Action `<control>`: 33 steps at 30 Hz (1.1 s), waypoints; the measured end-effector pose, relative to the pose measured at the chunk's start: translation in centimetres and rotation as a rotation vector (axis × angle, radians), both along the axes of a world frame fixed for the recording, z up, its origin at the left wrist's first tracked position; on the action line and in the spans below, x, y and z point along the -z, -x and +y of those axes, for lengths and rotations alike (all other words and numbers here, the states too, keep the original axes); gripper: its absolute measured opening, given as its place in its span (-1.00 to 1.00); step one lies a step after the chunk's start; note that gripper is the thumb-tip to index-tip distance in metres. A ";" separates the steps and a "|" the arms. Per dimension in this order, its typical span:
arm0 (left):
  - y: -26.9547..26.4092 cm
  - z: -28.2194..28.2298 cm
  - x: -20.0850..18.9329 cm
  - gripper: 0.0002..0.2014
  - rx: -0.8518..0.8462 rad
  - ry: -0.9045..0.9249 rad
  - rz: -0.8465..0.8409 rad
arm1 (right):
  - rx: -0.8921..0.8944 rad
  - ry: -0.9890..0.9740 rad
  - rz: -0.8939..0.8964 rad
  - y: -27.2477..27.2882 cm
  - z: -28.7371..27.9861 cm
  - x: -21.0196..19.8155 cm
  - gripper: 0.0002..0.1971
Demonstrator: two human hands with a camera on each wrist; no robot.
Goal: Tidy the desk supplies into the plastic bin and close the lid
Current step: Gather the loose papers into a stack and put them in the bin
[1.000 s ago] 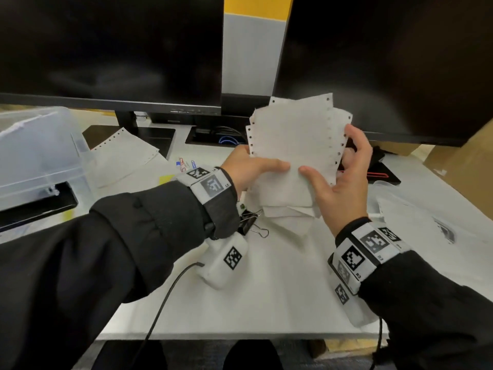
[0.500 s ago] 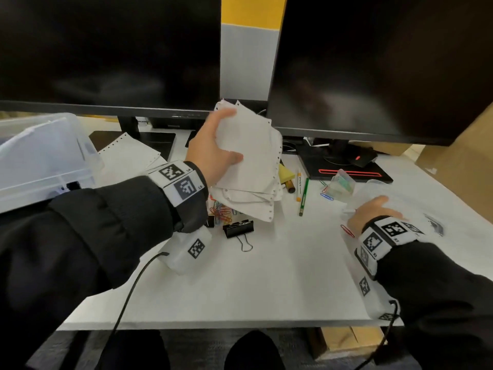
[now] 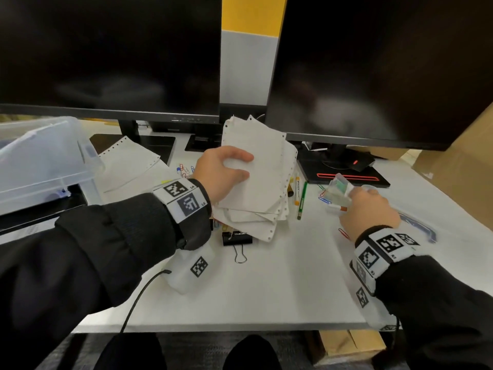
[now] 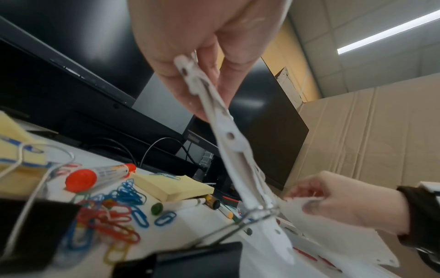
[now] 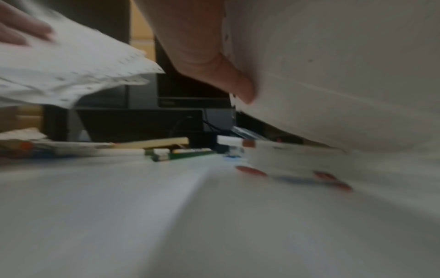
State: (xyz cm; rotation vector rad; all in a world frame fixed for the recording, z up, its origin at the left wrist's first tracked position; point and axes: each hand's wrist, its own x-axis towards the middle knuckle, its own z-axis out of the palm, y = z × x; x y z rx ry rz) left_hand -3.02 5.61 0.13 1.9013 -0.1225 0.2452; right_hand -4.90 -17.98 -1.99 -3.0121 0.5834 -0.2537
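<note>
**Gripping paper with left hand (image 3: 221, 172) and right hand (image 3: 369, 209)**

Holds a fanned stack of perforated sheets (image 3: 264, 182) in the left hand, thumb across the front and fingers curled behind. Keeps the stack lifted off the white desk (image 3: 266, 295), just above and behind the black binder clip (image 3: 237, 239), lower corners hanging close over the clip. Seen edge-on from the left wrist, pinched between thumb and fingers.

Pinches a loose sheet (image 4: 316, 212) with the right hand, well to the right of the binder clip and low over the desk. Shows the thumb pressed against that sheet in the right wrist view, blurred there. Sits just beside a small clear plastic case (image 3: 338, 190) in the head view; cannot tell whether touching it.

Leaves the clear plastic bin (image 3: 40, 166) far to the left of the binder clip, at the desk's edge; cannot tell how its lid sits.

Scattered around the binder clip:
- behind and to the right, a green pencil (image 3: 302, 200) and a yellow pen (image 3: 297, 188), side by side
- just behind, under the lifted stack, coloured paper clips (image 4: 114, 212), a yellow sticky-note pad (image 4: 173, 186) and a glue stick (image 4: 95, 175) with an orange cap
- behind and to the left, near the bin, another perforated sheet (image 3: 128, 161) lying flat
</note>
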 end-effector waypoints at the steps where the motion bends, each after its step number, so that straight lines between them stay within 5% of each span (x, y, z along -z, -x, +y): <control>1: 0.0 -0.1 0.0 -0.77 0.009 0.027 0.012 | -0.044 -0.007 -0.058 0.2 0.4 -0.1 -0.54; 6: 0.0 -0.6 -0.3 -0.71 0.078 0.405 0.221 | -0.352 -0.223 -0.634 0.9 2.0 -0.6 -0.66; 9: 0.1 -1.1 -0.3 -0.72 0.166 0.533 0.342 | -0.566 -0.435 -0.830 1.1 2.9 -0.7 -0.68; 12: 0.1 -1.7 0.2 -0.74 0.151 0.550 0.351 | -0.711 -0.632 -0.912 1.7 3.9 -1.1 -0.42; 14: 0.0 -1.8 0.6 -0.76 0.118 0.605 0.349 | -0.802 -0.679 -0.921 1.7 4.2 -1.2 -0.41; 18: -0.3 -1.2 0.8 -0.80 0.154 0.711 0.355 | -0.960 -0.695 -0.799 1.3 4.6 -0.2 -0.73; 26: -1.2 2.5 -1.0 -0.69 0.027 0.421 0.095 | -1.135 -0.696 -0.584 0.5 6.1 0.5 -0.49; 33: -0.9 4.4 -2.2 -0.67 0.193 0.268 0.027 | -0.957 -0.731 -0.658 -1.2 8.1 0.5 -0.81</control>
